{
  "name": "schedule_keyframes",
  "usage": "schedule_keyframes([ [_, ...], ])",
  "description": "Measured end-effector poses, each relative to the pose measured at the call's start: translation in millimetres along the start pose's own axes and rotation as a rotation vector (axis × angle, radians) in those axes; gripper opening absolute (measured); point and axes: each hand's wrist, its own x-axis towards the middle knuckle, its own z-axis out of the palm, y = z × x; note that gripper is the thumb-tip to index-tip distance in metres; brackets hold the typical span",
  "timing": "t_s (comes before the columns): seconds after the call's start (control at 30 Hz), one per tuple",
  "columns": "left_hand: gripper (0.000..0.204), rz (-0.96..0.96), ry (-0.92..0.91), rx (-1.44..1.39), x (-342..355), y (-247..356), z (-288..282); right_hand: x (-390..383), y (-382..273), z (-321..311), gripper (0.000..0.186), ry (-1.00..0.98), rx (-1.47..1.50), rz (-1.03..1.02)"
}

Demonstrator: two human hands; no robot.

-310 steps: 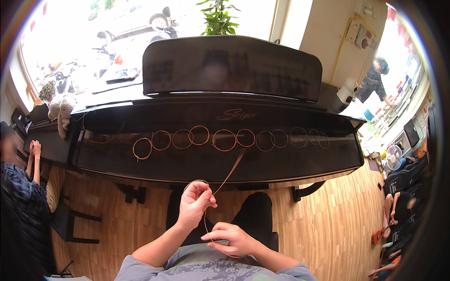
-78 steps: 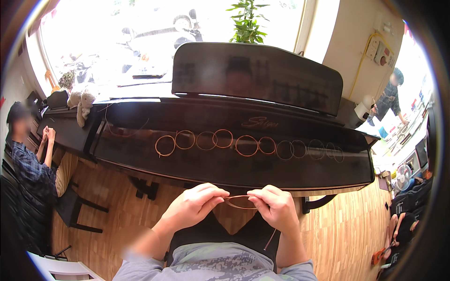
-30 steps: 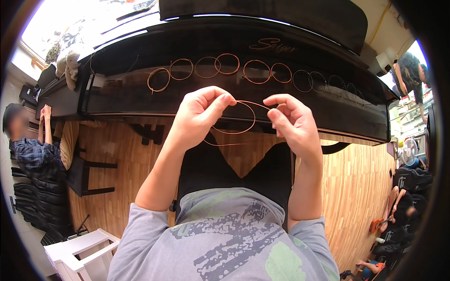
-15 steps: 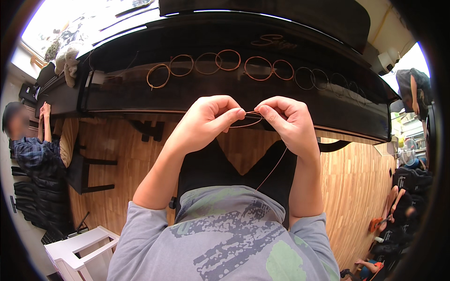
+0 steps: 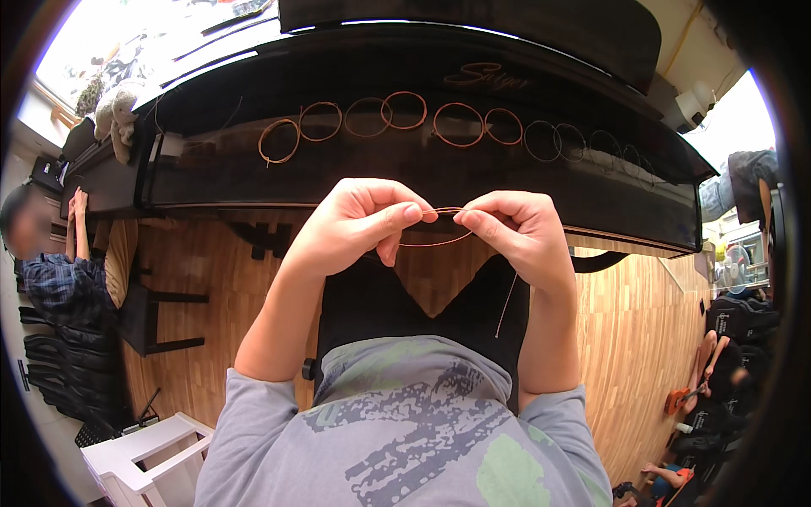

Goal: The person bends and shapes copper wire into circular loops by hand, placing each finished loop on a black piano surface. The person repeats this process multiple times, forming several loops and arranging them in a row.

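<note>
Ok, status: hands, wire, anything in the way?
Left hand, right hand: both pinching copper-coloured wire loop. Loose end hangs below right hand. Nothing visibly blocking; black piano ahead, bearing wire coils.

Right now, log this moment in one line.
left hand: pinching copper-coloured wire loop | right hand: pinching same loop | wire coils: on black piano
</note>
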Motion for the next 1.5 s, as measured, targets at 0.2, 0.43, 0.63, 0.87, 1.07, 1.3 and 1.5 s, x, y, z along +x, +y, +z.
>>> schedule_keyframes([
  [0.2,0.021,-0.043,0.029,-0.071,-0.7,-0.2,-8.3,1.6,-1.1,-4.7,0.019,0.009,0.021,-0.039],
  [0.43,0.022,-0.066,0.056,-0.252,5.5,-6.5,-3.2,3.3,0.7,4.3,0.023,-0.042,0.156,0.052],
  [0.63,0.023,-0.088,0.088,-0.226,13.7,-6.8,4.9,13.0,-4.1,14.2,0.024,-0.073,-0.027,-0.009],
  [0.87,0.024,0.088,0.162,0.031,7.6,-12.9,10.0,16.2,9.0,13.9,0.025,0.085,0.239,-0.003],
  [1.07,0.021,0.183,0.09,-0.163,10.0,-28.0,12.1,16.2,12.8,19.5,0.024,0.103,0.413,0.024],
  [1.3,0.02,0.212,0.305,-0.254,12.8,-22.6,10.8,-2.0,3.0,23.8,0.029,0.109,0.419,0.089],
  [1.5,0.018,0.282,0.442,-0.124,14.0,-28.9,0.2,-29.3,2.3,14.9,0.026,-0.014,0.446,0.023],
])
